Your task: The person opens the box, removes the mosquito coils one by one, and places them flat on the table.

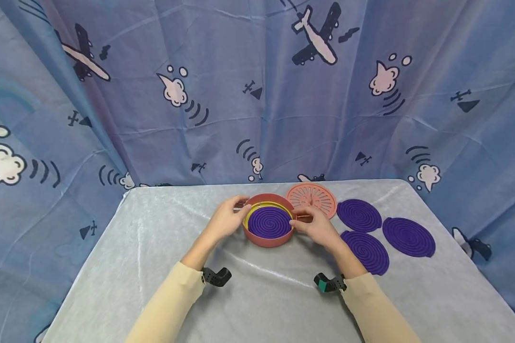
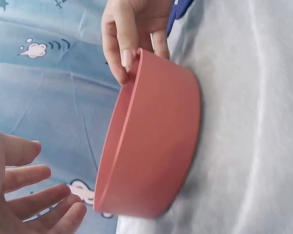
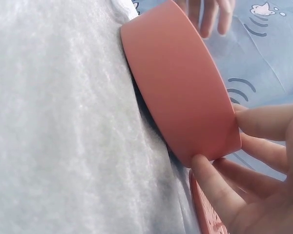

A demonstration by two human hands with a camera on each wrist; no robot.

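Note:
A round coral-red mosquito coil box (image 1: 268,242) stands before me, its wall filling much of both wrist views. Inside it are a yellow ring (image 1: 263,204) and a purple mosquito coil (image 1: 269,222). With thumb and fingers at the rim and outer wall, my right hand (image 1: 317,228) grips the box's right side; the right wrist view shows this hand (image 3: 263,170) closely. At the left side is my left hand (image 1: 225,220), its loose, spread fingers (image 2: 44,195) beside the box, apart from the wall in the left wrist view.
A slotted coral lid (image 1: 315,200) lies behind the box on the right. Three more purple coils lie to the right: one at the back (image 1: 359,215), one at the far right (image 1: 408,237), one nearer my right forearm (image 1: 366,252). A grey-white cloth (image 1: 124,267) covers the table; a patterned curtain (image 1: 223,119) hangs behind.

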